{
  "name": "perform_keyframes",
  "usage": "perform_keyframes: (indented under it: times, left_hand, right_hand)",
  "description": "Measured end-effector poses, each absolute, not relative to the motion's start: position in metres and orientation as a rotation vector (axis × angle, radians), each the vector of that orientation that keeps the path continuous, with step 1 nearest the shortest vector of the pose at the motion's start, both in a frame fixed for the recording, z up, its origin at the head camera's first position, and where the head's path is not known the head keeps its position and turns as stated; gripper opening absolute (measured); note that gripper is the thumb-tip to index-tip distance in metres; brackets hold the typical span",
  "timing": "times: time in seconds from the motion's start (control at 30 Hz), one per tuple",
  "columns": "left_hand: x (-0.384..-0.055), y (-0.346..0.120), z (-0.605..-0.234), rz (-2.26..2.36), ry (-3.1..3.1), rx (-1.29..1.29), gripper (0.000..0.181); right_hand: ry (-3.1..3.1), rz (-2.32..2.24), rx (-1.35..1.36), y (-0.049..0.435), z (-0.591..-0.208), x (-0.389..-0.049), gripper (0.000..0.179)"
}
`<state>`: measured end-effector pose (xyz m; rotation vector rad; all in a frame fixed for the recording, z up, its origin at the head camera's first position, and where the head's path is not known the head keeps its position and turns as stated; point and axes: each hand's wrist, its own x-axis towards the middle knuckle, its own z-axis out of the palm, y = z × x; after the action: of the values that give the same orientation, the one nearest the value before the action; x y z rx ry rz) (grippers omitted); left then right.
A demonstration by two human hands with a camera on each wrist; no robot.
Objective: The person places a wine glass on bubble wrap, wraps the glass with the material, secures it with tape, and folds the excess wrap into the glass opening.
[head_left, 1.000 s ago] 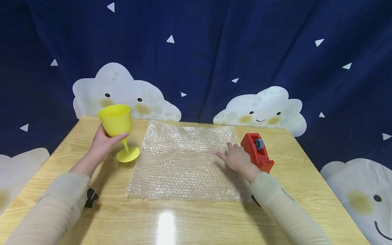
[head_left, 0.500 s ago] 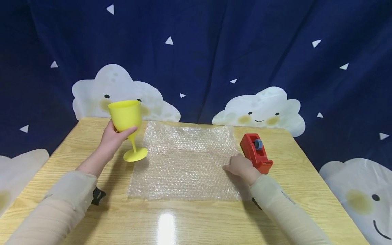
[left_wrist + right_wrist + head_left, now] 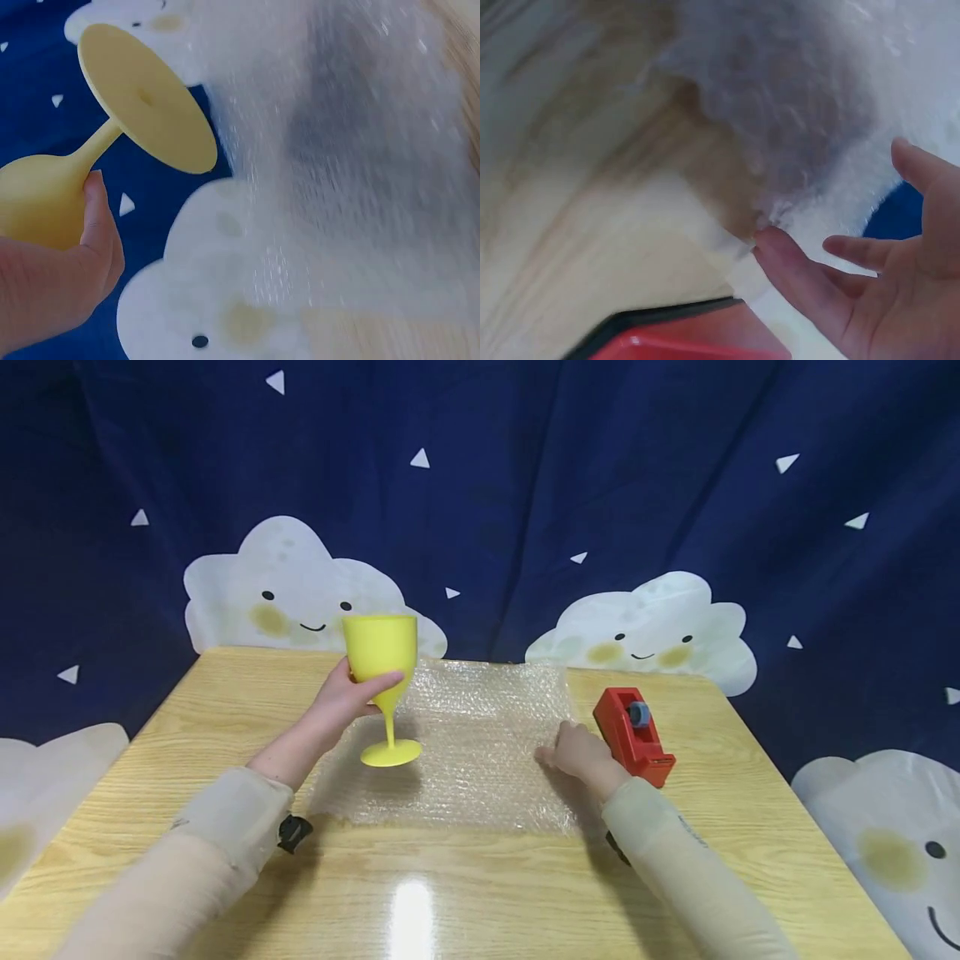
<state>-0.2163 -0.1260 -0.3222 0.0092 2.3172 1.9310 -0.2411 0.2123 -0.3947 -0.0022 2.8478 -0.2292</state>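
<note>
A patterned curtain (image 3: 480,460) and table (image 3: 525,893) suggest a screened workspace

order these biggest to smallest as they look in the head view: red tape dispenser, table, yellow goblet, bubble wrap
1. table
2. bubble wrap
3. yellow goblet (held up, so nearness to the camera may enlarge it a little)
4. red tape dispenser
</note>
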Motion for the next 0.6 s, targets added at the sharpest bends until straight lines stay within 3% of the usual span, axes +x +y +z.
perform_keyframes:
  times: [0.1,0.23,0.4,0.6]
  left_hand:
    - [-0.22,-0.112,-0.324,1.922,2.266,-0.008,0.068]
    - [-0.223,-0.093,-0.326,1.91,2.22,-0.056,0.073]
    - [-0.224,-0.06,-0.329,1.913,2.172,-0.129,0.077]
    - [-0.225,-0.014,-0.335,1.907,2.062,-0.129,0.07]
  right_hand:
    - [2.822,-0.232,0.009,0.22,-0.386,-0.239,0.056]
    - [2.775,-0.195,-0.007,0.231,-0.381,-0.234,0.025]
    - [2.715,-0.23,0.04,0.239,-0.384,-0.232,0.031]
    - [2.668,-0.333,0.1,0.244,-0.39,-0.234,0.037]
